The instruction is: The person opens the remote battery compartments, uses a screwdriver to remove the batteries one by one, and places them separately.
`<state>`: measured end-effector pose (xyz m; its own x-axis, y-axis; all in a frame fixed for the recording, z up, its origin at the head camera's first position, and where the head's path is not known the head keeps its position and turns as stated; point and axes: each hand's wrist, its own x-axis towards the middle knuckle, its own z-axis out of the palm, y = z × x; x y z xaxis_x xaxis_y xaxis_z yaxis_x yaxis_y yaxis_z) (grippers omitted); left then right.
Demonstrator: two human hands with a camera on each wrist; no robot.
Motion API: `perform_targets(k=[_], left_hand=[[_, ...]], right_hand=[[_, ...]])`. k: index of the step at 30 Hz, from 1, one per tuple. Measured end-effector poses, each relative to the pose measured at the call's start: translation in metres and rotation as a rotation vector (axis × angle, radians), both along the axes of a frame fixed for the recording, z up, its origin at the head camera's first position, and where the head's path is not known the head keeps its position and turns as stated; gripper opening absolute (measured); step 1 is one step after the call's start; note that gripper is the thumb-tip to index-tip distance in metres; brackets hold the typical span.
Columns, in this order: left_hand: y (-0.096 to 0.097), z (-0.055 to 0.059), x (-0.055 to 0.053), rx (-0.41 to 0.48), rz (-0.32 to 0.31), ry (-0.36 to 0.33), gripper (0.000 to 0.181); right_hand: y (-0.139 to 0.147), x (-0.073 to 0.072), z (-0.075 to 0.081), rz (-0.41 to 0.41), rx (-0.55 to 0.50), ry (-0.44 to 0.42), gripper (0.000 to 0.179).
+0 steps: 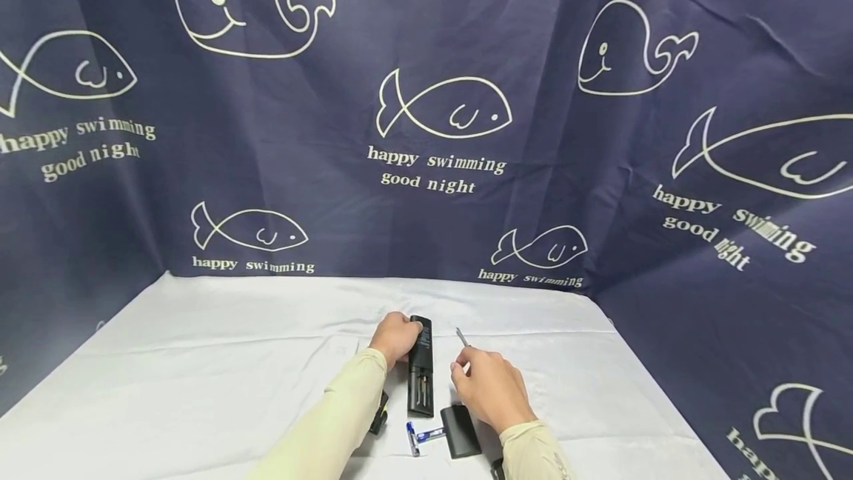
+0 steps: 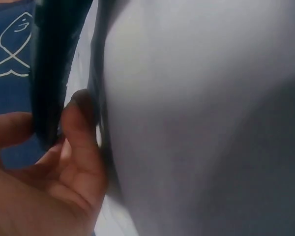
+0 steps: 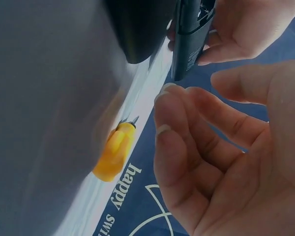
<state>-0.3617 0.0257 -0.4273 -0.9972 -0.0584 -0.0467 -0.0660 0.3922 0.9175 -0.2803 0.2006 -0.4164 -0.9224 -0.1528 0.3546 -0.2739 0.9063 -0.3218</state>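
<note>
A long black remote control [image 1: 420, 361] stands almost lengthwise in front of me, its battery compartment open at the near end. My left hand [image 1: 396, 337] grips its far end from the left, thumb on the upper face; the left wrist view shows the dark remote [image 2: 54, 69] between thumb and fingers. My right hand [image 1: 492, 385] hovers right of the remote with fingers loosely bent. In the right wrist view nothing sits between its thumb and fingers. Beyond them lies a yellow-handled screwdriver [image 3: 114, 155]; its metal shaft [image 1: 462, 337] shows past the hand in the head view.
Two blue batteries [image 1: 412, 439] lie close together at the remote's near end. A flat black case [image 1: 460, 432] is right of them. Partly behind my left sleeve is a black and yellow object [image 1: 379, 415]. White cloth [image 1: 266, 339] covers the table; blue printed fabric [image 1: 426, 228] stands behind.
</note>
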Motion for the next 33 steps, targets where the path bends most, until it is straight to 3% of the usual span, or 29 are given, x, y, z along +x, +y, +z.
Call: perform_targets(k=[10,16,25,33], left_hand=[[-0.001,-0.004,0.007,-0.152,-0.044,0.001,0.026],[-0.005,0.0,0.009,-0.199,-0.065,0.009,0.021],[-0.023,0.008,0.009,-0.142,-0.147,-0.005,0.02],[-0.043,0.025,0.012,0.001,-0.204,-0.059,0.028]], right_hand=[[0.001,0.001,-0.007,-0.036,-0.012,-0.02,0.009],[0.0,-0.001,-0.007,-0.026,-0.01,-0.008,0.008],[-0.001,-0.002,-0.005,-0.02,-0.01,-0.029,0.008],[-0.003,-0.002,-0.005,-0.03,-0.009,-0.05,0.007]])
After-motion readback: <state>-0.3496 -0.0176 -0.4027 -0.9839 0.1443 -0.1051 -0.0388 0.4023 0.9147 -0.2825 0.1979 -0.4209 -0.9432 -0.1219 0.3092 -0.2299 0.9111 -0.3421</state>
